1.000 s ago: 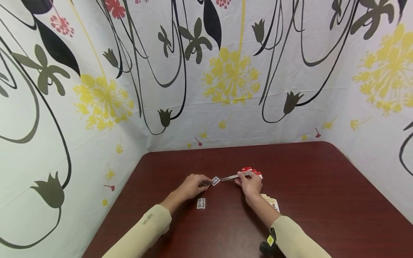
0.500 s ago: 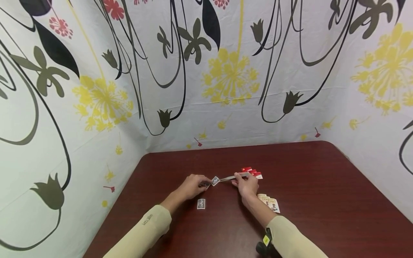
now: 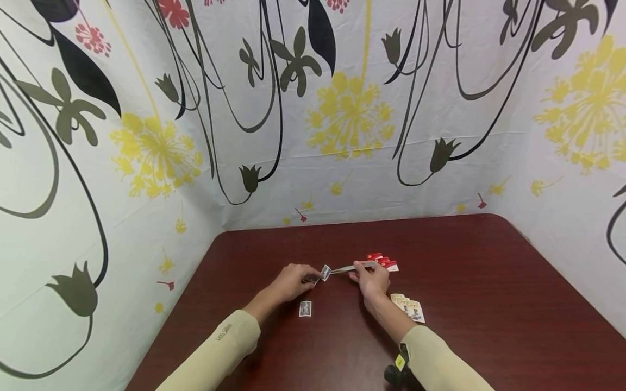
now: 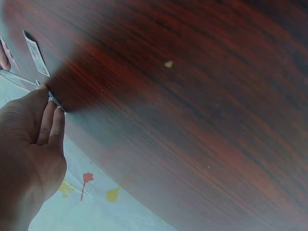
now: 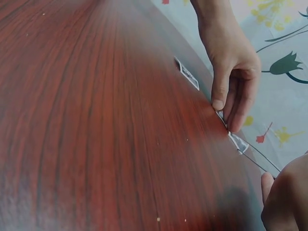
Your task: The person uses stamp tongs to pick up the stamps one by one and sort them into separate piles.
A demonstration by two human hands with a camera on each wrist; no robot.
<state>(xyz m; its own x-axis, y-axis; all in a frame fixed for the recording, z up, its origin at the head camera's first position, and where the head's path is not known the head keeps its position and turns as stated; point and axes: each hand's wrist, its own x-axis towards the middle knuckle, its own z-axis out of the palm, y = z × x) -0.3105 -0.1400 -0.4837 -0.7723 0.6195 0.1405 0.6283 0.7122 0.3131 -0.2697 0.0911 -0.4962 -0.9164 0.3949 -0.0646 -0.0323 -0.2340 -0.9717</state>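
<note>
My right hand [image 3: 373, 281] grips a pair of metal tweezers [image 3: 349, 268], whose tips point left and meet a small grey-and-white postage stamp [image 3: 326, 272]. In the right wrist view, the two arms of the tweezers reach that same stamp [image 5: 239, 143]. Left of it, my left hand [image 3: 293, 282] pinches another dark stamp [image 5: 220, 114] between thumb and fingers; whether it is one stamp or more I cannot tell. The two stamps are close together, just above the table. Nearer me, a single grey stamp [image 3: 305, 308] lies flat.
Behind my right hand lie several overlapping red-and-white stamps [image 3: 389, 265]. Several cream stamps [image 3: 414, 310] are fanned beside my right forearm. The dark red wooden table [image 3: 469, 282] ends at a patterned cloth wall [image 3: 313, 190].
My right hand and the tweezers have shifted slightly left. The stamp at their tips has turned to a steeper tilt. My left hand has stayed in place.
</note>
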